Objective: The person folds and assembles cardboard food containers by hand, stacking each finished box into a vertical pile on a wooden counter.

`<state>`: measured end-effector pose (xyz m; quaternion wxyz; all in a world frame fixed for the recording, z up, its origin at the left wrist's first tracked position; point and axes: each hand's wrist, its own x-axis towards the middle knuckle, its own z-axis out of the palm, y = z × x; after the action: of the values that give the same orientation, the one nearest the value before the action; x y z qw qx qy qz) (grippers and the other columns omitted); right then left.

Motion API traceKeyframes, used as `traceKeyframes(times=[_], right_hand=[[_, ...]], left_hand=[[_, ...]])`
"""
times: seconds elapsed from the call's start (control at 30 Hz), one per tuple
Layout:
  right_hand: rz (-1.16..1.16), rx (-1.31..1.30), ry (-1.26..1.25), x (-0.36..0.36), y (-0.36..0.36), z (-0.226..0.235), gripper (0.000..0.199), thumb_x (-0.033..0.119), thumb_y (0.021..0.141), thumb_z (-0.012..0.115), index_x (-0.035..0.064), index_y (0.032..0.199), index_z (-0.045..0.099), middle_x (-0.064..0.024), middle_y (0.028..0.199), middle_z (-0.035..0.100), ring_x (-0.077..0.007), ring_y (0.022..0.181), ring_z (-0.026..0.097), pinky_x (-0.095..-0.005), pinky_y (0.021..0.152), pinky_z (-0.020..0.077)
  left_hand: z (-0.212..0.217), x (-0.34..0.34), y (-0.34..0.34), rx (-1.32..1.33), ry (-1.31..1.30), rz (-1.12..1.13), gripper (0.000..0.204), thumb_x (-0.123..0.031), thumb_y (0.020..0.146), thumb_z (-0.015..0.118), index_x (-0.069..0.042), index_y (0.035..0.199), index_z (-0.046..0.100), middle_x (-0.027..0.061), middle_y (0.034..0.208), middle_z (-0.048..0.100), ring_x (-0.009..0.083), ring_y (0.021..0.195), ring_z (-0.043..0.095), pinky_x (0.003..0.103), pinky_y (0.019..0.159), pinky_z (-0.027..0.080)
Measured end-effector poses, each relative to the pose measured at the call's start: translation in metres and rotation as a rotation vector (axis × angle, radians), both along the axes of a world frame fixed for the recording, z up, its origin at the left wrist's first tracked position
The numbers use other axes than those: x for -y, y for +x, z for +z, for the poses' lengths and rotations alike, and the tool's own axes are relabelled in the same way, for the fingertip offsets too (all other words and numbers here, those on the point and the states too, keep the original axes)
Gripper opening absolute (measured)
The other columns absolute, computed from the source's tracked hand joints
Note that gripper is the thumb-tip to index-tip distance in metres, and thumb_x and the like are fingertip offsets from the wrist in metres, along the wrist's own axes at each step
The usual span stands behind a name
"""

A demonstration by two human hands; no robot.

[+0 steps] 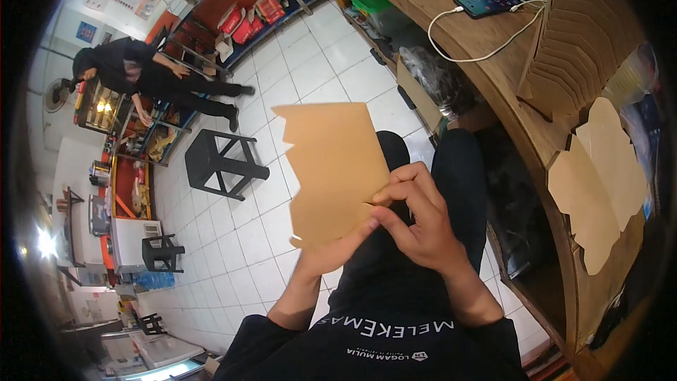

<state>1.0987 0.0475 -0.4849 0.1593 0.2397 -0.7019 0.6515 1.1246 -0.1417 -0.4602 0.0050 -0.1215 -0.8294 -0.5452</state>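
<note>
Pinching a brown cardboard box blank (328,162) left of the counter (504,74)
Left hand (335,254) and right hand (423,219) grip its lower corner toward the counter, which carries stacked blanks (575,56) and smartphones (486,3).

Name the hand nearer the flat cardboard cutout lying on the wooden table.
Right hand: it is left of the cardboard cutout; the left hand is farther left of it.

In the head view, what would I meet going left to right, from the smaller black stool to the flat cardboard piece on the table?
Smaller black stool → larger black stool → held cardboard sheet → right hand → phone with white cable → flat cardboard piece
</note>
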Motion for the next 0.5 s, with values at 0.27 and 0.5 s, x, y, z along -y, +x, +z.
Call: traceKeyframes(times=[0.27, 0.5], right_hand=[[0.035, 0.086, -0.188, -0.002, -0.004, -0.029, 0.053, 0.009, 0.081, 0.091, 0.0051, 0.124, 0.062, -0.0115, 0.124, 0.054, -0.0173, 0.101, 0.063, -0.0317, 0.083, 0.054], [0.464, 0.293, -0.281, -0.035, -0.025, -0.033, 0.106, 0.011, 0.071, 0.097, 0.0114, 0.161, 0.04, -0.014, 0.167, 0.026, -0.031, 0.157, 0.028, -0.0467, 0.119, 0.0402]], left_hand=[[0.005, -0.008, 0.004, -0.038, 0.094, 0.048, 0.022, -0.009, 0.095, 0.078, -0.002, 0.115, 0.076, 0.008, 0.109, 0.077, 0.0211, 0.101, 0.072, 0.034, 0.087, 0.057], [0.006, 0.023, -0.011, 0.131, -0.129, -0.68, 0.134, -0.041, 0.075, 0.097, 0.005, 0.165, 0.01, 0.0272, 0.166, 0.03, 0.0376, 0.153, 0.037, 0.046, 0.125, 0.028]])
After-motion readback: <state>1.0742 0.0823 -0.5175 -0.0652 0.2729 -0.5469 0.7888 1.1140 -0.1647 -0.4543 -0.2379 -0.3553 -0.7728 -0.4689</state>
